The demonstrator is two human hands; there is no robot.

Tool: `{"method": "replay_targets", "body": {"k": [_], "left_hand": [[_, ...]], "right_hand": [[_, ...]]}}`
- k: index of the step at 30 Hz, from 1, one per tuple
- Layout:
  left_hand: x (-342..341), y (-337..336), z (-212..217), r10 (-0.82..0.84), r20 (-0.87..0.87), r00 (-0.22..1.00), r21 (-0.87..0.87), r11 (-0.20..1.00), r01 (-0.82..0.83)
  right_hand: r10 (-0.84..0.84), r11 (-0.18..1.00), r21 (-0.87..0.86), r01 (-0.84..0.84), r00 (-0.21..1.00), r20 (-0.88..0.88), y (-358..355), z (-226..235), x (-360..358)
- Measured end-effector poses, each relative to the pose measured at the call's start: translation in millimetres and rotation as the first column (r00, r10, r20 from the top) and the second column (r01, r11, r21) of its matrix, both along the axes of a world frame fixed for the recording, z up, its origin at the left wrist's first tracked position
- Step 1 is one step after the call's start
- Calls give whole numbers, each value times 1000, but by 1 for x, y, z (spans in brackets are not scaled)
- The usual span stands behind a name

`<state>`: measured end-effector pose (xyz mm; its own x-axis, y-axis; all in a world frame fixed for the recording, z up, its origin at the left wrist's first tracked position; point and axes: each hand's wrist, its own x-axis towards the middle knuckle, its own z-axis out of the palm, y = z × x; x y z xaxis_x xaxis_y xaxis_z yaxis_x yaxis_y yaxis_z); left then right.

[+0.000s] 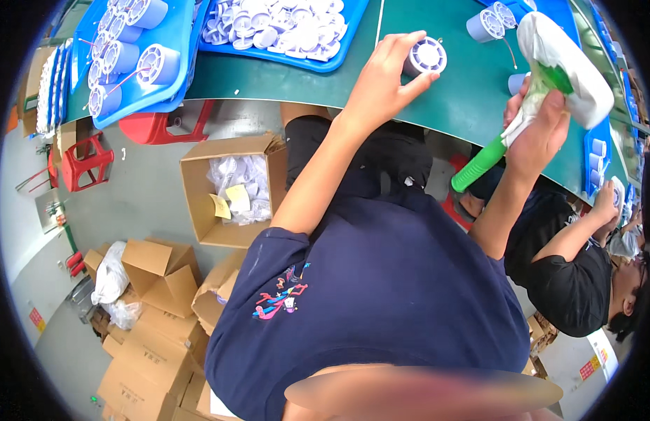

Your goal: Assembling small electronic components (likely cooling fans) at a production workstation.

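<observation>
**Spool [427,57] in one hand, mallet [569,59] in the other**

From the head view, I see the left hand [389,78] gripping the spool between thumb and fingers, spoked face up, over the green table [472,98] near its front edge. The right hand [539,133] is closed around the mallet's green handle, its white-wrapped head up. I'd judge this as steadying for a tap; the next move calls for a square strike, fingertips clear.

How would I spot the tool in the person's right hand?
Find the green table; over it is the person's right hand. This hand grips a mallet-like tool, its big head covered in white. Unlike the small round lilac parts nearby, the tool has a green handle.
</observation>
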<state>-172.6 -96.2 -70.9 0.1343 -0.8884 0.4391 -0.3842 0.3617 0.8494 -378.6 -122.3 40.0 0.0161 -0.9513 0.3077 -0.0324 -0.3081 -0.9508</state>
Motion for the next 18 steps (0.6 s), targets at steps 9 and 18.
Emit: {"method": "replay_targets", "body": {"k": [9, 18], "left_hand": [[-3, 1, -10, 51, 41, 998, -18, 999, -50], [6, 1, -13, 19, 89, 996, -2, 1000, -19]], "right_hand": [[173, 913, 393, -107, 976, -136, -4, -15, 9], [210, 772, 613, -168, 978, 3, -3, -28, -9]]}}
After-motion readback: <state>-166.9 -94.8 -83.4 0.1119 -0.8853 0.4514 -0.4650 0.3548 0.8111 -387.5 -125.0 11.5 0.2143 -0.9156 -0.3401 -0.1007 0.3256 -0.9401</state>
